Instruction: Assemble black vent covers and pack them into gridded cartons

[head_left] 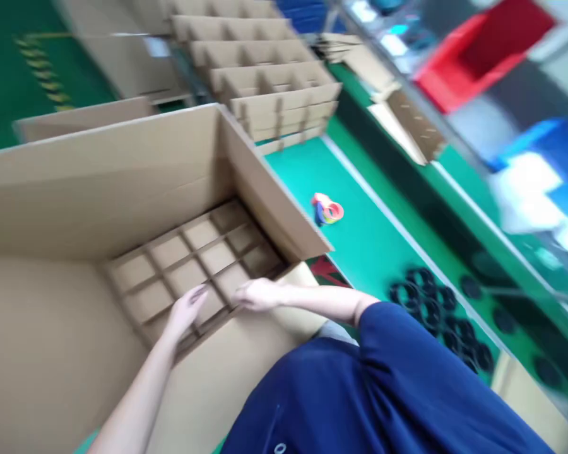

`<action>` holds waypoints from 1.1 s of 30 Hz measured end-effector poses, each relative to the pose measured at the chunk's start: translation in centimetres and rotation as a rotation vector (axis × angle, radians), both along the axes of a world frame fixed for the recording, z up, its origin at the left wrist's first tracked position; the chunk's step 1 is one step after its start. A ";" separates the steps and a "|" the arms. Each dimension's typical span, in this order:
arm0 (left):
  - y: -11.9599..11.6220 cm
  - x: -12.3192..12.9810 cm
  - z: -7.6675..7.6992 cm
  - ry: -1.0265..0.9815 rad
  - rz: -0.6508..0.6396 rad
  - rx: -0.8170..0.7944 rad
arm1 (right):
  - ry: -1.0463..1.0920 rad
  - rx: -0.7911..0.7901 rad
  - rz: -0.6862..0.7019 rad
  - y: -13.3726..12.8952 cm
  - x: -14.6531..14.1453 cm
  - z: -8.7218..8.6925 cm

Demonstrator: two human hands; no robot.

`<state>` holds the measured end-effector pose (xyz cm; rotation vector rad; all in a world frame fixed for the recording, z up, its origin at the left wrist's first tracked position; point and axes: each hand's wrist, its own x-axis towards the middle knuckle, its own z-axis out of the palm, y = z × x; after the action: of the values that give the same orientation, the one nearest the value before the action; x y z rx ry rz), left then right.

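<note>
A large open cardboard box (99,183) holds a cardboard divider grid (189,255) with several square cells. My left hand (189,307) is over the near part of the grid, its fingers curled close to a divider strip; what they hold, if anything, is too blurred to tell. To its right, my right hand (255,295) is closed at the grid's near edge, beside the box's near flap (227,366). Its fingertips are smeared, and I cannot make out what is between them.
Stacked divider grids (284,94) stand behind the box. A tape roll (330,211) lies on the green surface to the right, with several black rings (428,309) nearer. A red bin (483,57) and a blue bin (549,151) are at the upper right.
</note>
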<state>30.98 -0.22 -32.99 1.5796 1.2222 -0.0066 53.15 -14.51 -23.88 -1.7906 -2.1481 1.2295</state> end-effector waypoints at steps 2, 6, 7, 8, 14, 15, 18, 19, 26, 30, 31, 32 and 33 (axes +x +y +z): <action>-0.6 2.5 0.9 -0.064 0.104 0.035 | 0.144 0.122 -0.025 -3.9 0.2 1.6; -3.9 7.2 4.6 -0.224 0.175 0.032 | 0.151 0.122 -0.159 -12.0 1.2 4.1; -5.2 8.1 5.8 -0.251 0.154 0.059 | 0.112 0.089 -0.197 -13.8 1.5 4.5; -6.6 8.9 7.0 -0.278 0.122 0.098 | 0.070 0.055 -0.232 -15.6 1.9 4.9; -17.7 14.0 11.6 -0.353 -0.115 0.310 | -0.041 -0.014 -0.389 -25.3 4.6 6.5; -20.0 15.1 11.8 -0.356 -0.175 0.332 | -0.051 -0.008 -0.424 -27.1 5.2 6.7; -27.9 19.1 11.5 -0.348 -0.400 0.309 | -0.096 0.031 -0.551 -33.2 7.2 6.8; -30.7 20.7 11.2 -0.343 -0.482 0.268 | -0.104 0.054 -0.590 -35.6 8.0 6.6; -50.1 31.8 10.4 -0.348 -0.904 0.099 | 0.112 0.185 -1.230 -57.3 17.6 5.6; -57.1 36.7 11.7 -0.319 -1.054 0.137 | 0.352 0.287 -1.879 -71.8 26.4 4.9; -58.1 37.6 12.0 -0.303 -1.067 0.151 | 0.364 0.293 -1.976 -75.0 28.8 4.5; -58.8 38.4 12.3 -0.284 -1.068 0.165 | 0.370 0.291 -2.060 -77.9 31.3 4.1; -59.3 39.0 12.5 -0.265 -1.057 0.177 | 0.387 0.292 -2.153 -80.5 33.7 3.7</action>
<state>69.96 -59.51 -20.44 2.1342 0.0891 -0.3612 86.87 -94.97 -20.13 -1.9129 0.3620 0.3600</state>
